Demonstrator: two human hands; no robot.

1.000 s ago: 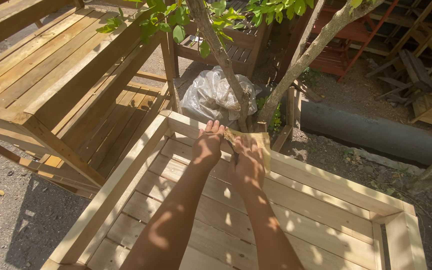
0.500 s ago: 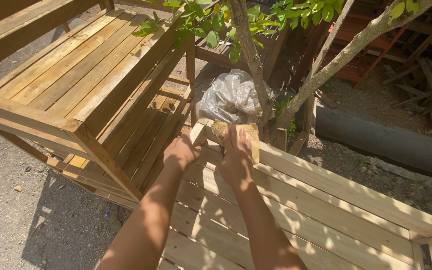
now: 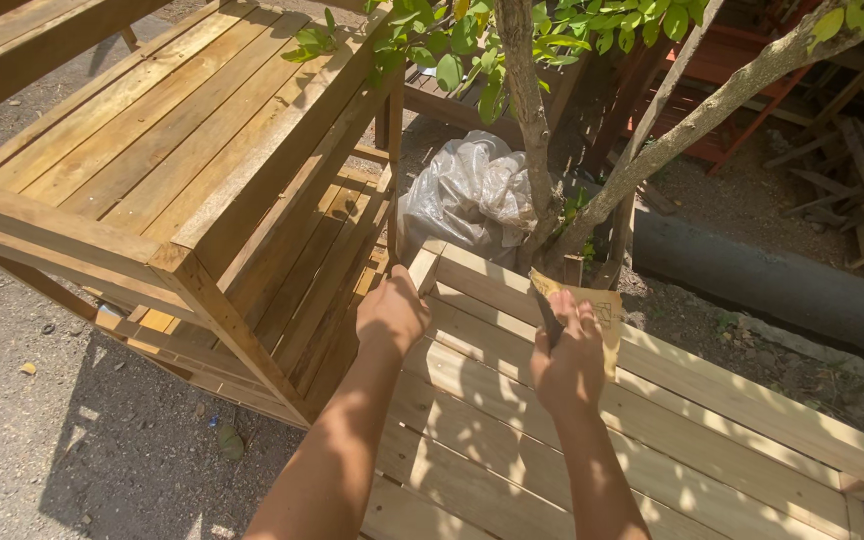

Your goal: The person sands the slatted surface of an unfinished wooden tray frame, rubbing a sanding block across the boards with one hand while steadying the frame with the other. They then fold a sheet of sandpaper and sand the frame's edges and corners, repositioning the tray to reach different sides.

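Head view: left hand (image 3: 392, 315) curled closed, gripping corner of the pale unfinished slatted wooden frame (image 3: 652, 420). Right hand (image 3: 570, 355) closed round a folded tan sheet of sandpaper (image 3: 597, 310), pressed on frame's top rail nr tree trunk (image 3: 527, 110). Crumpled clear plastic bag (image 3: 472, 190) just behind; varnished slatted wooden bench (image 3: 152, 150) to left.
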